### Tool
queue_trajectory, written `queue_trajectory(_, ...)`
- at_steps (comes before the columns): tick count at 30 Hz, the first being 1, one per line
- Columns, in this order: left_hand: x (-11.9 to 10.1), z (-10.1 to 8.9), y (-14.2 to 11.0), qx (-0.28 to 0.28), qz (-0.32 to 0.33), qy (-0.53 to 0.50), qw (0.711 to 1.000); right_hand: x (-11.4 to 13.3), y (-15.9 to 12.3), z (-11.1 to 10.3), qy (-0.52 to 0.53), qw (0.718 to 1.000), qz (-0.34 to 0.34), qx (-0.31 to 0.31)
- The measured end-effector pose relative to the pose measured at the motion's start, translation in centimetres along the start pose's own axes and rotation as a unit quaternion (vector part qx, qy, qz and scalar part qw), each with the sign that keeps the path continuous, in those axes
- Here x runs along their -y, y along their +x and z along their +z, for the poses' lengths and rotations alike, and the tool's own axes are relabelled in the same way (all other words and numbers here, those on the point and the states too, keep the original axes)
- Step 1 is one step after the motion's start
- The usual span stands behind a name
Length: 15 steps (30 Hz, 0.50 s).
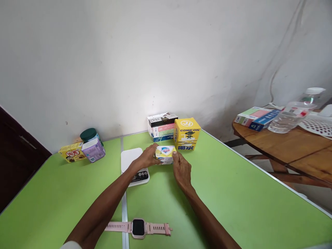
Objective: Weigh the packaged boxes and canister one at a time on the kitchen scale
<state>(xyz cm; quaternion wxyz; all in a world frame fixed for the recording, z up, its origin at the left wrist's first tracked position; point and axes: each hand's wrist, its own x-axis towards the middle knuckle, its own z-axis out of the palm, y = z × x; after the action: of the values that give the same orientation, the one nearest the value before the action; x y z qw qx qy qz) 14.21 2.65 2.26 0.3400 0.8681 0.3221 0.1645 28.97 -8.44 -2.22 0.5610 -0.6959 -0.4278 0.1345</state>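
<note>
Between my two hands is a yellow and white soap box (pixel 166 154) with a shield logo on its top. My left hand (pixel 148 157) grips its left end, and my right hand (pixel 182 170) has its thumb and fingers closed on the right end. Beside the left hand lies a white kitchen scale (pixel 129 157), its button panel partly covered by my left forearm. Closer to me, a smartwatch (pixel 138 228) with a pink strap is stretched flat on the green table (pixel 220 193).
Behind the soap stand a yellow box (pixel 187 134) and a stack of boxes (pixel 163 127). Far left are a yellow snack box (pixel 71 153), a purple pack (pixel 93 150) and a green-lidded jar (pixel 88 134). A wooden table (pixel 285 152) on the right bears a plastic bottle (pixel 287 117).
</note>
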Motion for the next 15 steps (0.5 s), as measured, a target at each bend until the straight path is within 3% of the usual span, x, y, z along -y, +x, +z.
queue_trajectory(4,-0.2,-4.4,-2.9,-0.026,0.012,0.022,0.999,3.1,-0.2,2.2,0.045,0.998,-0.047,0.023)
queue_trajectory(8,1.2,-8.1,-6.8,-0.054,-0.03,0.069,0.996,5.5,-1.1,6.1,0.067,0.991,-0.077,0.09)
queue_trajectory(12,3.3,-9.1,-9.8,-0.066,-0.073,0.071,0.993,5.9,-2.4,9.2,0.057,0.985,-0.096,0.13)
queue_trajectory(15,4.3,-9.0,-10.5,-0.069,-0.089,0.061,0.992,5.8,-2.9,10.1,0.045,0.984,-0.108,0.133)
